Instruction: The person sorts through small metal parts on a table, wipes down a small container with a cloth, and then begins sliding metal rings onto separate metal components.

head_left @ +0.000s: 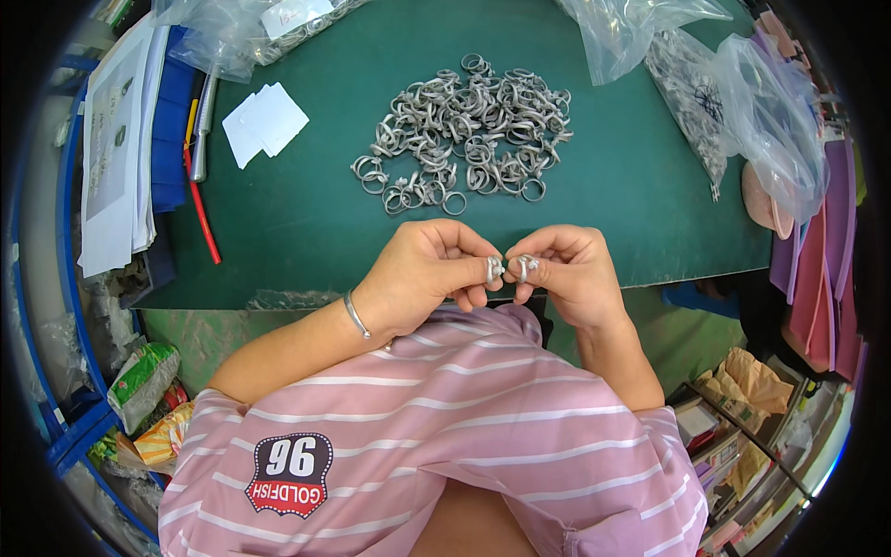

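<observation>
Close to the table's near edge, my left hand (422,274) and my right hand (580,278) meet fingertip to fingertip. A grey metal ring (491,270) is pinched between my left thumb and fingers. My right thumb and fingers grip a second grey ring (524,268), just beside the first. Whether the two rings touch is too small to tell. Beyond my hands lies a loose pile of many similar grey rings (473,130) on the green table top (306,200). A silver bangle circles my left wrist.
White paper cards (264,123) lie left of the pile. A red stick (203,223) and a metal rod (204,130) rest near a blue bin (170,139) with papers. Clear plastic bags (775,121) occupy the far right, another bag (278,28) the far left. A pink bowl (759,197) sits at right.
</observation>
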Motion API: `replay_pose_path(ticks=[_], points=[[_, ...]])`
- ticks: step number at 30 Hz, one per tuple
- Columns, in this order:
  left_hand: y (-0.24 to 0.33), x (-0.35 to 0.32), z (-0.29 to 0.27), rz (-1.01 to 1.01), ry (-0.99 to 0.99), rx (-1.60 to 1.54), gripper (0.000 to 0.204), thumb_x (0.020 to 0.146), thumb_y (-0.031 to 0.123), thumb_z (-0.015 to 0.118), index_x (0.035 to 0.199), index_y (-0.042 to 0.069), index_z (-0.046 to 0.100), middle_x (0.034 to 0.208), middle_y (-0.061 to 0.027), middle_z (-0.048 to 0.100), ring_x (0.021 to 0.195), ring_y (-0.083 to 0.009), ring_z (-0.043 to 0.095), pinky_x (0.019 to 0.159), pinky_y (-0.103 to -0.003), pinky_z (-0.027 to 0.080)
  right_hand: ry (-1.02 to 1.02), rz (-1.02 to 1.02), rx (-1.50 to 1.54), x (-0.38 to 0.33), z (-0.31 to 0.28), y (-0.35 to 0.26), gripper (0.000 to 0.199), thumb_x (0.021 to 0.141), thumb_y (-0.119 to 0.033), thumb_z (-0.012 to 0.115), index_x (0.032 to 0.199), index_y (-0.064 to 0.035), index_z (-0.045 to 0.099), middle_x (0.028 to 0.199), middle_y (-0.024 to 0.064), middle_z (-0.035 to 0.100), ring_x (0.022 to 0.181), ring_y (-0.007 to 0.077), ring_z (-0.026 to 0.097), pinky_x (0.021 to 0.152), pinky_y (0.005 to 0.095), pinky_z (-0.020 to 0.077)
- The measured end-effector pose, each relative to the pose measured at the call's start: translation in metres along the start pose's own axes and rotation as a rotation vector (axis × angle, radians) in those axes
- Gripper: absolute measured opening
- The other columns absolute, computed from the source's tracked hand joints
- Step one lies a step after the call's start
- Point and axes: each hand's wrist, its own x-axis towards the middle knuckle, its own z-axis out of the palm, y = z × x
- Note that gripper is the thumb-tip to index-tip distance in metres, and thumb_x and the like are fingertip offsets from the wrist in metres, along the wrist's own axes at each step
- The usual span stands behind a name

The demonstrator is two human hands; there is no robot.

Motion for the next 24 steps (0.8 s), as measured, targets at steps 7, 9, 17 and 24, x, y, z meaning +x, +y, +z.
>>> replay_pose_path(ticks=[7,9,17,24], points=[[-0.003,-0.002,-0.004,0.017,-0.017,-0.058,0.01,0.083,0.002,0.067,0.091,-0.003,0.062,0.077,-0.012,0.066,0.06,-0.0127,0.062,0.053,-0.021,0.051,-0.018,-0.013,0.024,-0.001,0.004,0.002,0.007,0.081,0.006,0.065,0.088,0.008,0.065,0.079,0.0144,0.068,0.061,0.013,0.063,0.054,0.0233,0.0544],[-0.004,-0.002,-0.005,0.005,-0.029,-0.081,0.01,0.083,0.002,0.067,0.091,-0.003,0.062,0.077,-0.0121,0.066,0.06,-0.013,0.062,0.053,-0.022,0.051,-0.012,-0.03,-0.023,-0.002,0.005,0.002,0.011,0.082,0.006,0.064,0.093,0.007,0.066,0.08,0.012,0.067,0.062,0.0116,0.062,0.056,0.0221,0.0531],[-0.005,-0.003,-0.011,-0.101,-0.066,-0.156,0.009,0.083,0.002,0.063,0.089,-0.004,0.062,0.075,-0.012,0.066,0.057,-0.0128,0.062,0.048,-0.022,0.048,-0.223,-0.284,-0.508,0.002,0.012,0.002,0.032,0.086,0.007,0.054,0.116,-0.0016,0.063,0.087,0.0048,0.056,0.075,0.0095,0.056,0.065,0.0215,0.0472],[-0.003,-0.006,-0.013,-0.086,-0.076,-0.124,0.01,0.085,0.002,0.061,0.092,-0.004,0.059,0.077,-0.011,0.064,0.059,-0.0138,0.061,0.055,-0.024,0.051,-0.219,-0.259,-0.341,0.003,0.016,0.004,0.018,0.086,0.006,0.056,0.102,0.0027,0.064,0.096,0.0084,0.057,0.082,0.0128,0.06,0.07,0.0239,0.0496]])
